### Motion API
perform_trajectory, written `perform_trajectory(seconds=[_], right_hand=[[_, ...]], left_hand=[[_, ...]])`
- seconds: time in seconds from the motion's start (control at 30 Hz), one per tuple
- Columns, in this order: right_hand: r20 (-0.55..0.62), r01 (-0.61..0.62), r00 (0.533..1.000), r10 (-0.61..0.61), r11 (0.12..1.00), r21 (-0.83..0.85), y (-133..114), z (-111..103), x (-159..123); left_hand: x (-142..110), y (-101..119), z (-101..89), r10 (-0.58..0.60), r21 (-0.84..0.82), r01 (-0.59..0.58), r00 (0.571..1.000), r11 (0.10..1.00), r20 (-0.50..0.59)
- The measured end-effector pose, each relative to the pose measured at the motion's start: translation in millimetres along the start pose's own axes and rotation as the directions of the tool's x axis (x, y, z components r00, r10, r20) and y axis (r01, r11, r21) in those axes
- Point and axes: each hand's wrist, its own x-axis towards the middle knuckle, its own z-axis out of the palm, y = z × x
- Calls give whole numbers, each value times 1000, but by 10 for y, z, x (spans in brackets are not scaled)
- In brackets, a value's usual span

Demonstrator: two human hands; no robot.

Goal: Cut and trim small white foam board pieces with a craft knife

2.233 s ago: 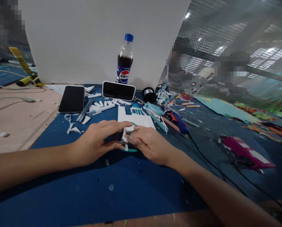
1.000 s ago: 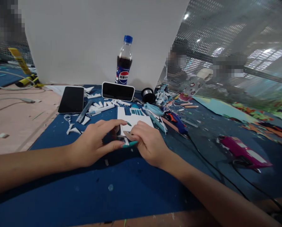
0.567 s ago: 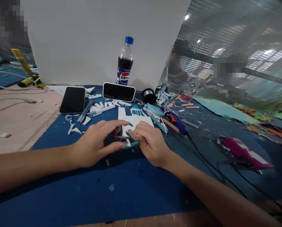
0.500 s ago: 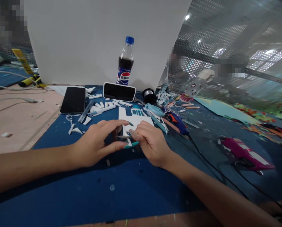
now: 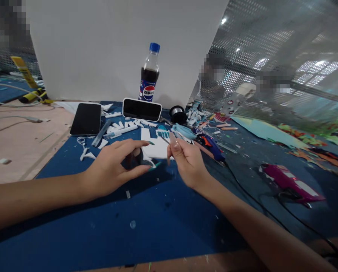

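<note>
Left hand (image 5: 112, 162) pinches a white piece (image 5: 148, 159), presumably steadying it, between near and far edges of the blue surface (image 5: 106, 234). Right hand (image 5: 191, 162) clasps a slender tool (image 5: 165, 140).

The bottle (image 5: 149, 77) is clear, shiny plastic, with a smooth blue plastic cap (image 5: 154, 47); the propped phone (image 5: 142, 110) and the flat tablet (image 5: 86, 119) look glossy, like dark glass; the blue mat (image 5: 106, 226) looks dull; the white piece (image 5: 148, 158) and the white sheet (image 5: 157, 149) look smooth and matt; the pink tool (image 5: 292, 182) is shiny plastic; the thin blade (image 5: 165, 140) looks like metal.
</note>
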Motion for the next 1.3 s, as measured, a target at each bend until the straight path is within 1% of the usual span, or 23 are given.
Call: perform_trajectory(seconds=[0.2,0.27,0.33,0.4,0.43,0.5,0.57,0.6,0.63,0.67,0.77,0.83,0.9,1.0,1.2,1.3], right_hand=[[128,-142,984,127,983,114,-83,4,-17],[171,-168,975,144,976,136,-115,-16,-20],[188,-166,972,139,977,137,-129,-30,-18],[182,-131,977,110,986,108,-119,-33,-11],[174,-93,982,77,992,84,-104,-30,-4],[152,35,988,-40,999,33,-60,-21,13],[138,176,975,-174,984,-3,-13,-15,32],[133,222,967,-219,975,-11,5,-15,41],[133,243,962,-239,970,-13,18,-19,49],[133,239,963,-235,971,-13,24,-25,54],[133,170,977,-167,985,-14,5,-60,56],[119,153,982,-147,987,-47,-25,-89,52],[117,187,978,-175,977,-106,-54,-113,48],[152,247,963,-222,953,-176,-71,-125,47],[229,280,947,-227,930,-239,-49,-79,27],[226,286,946,-233,929,-237,-52,-65,19]], left_hand=[[19,29,3,-25,44,28,997,999,-70],[17,25,3,-41,59,46,995,997,-93],[15,15,8,-63,56,70,991,996,-115],[12,3,14,-82,40,88,988,995,-133],[11,-1,17,-90,34,95,986,995,-140],[7,-7,19,-102,32,108,984,994,-145],[1,-9,15,-114,31,120,984,992,-140],[-3,-9,11,-122,29,127,983,992,-135],[-6,-9,6,-131,23,135,983,991,-125],[-8,-9,1,-142,13,145,984,989,-110],[-7,-7,-15,-172,-45,170,984,984,-54],[0,-10,-19,-177,-101,173,984,980,-28],[7,-18,-19,-172,-157,168,985,973,-15],[13,-31,-12,-158,-216,155,987,964,4],[13,-32,-12,-131,-210,133,991,969,23],[9,-34,-17,-122,-204,125,992,971,26]])
